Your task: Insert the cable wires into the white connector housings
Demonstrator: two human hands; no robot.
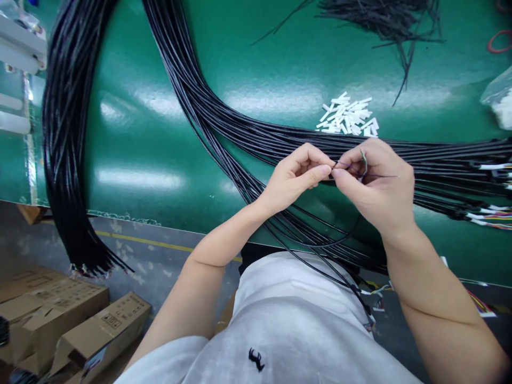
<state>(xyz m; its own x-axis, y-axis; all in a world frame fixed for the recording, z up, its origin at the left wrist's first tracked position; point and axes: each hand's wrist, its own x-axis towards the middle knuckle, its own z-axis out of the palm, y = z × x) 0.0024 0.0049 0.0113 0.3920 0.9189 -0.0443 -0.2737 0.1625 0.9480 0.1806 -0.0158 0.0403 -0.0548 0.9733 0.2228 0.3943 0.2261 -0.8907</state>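
My left hand [298, 173] and my right hand [376, 178] meet over the green table [160, 133], fingertips almost touching. Both pinch the end of a thin black cable [320, 242] that loops down toward my lap. Fine coloured wire ends [363, 160] stick up between my right fingers. Just behind the hands lies a small heap of white connector housings [347, 116]. A thick bundle of black cables [224, 120] sweeps across the table under my hands.
The bundle's far loop hangs off the table's left edge [68, 160]. Finished cable ends with coloured wires [492, 213] lie at right. Short black pieces [384, 21] are piled at the back. A plastic bag [500, 98] sits far right. Cardboard boxes [68, 320] stand on the floor.
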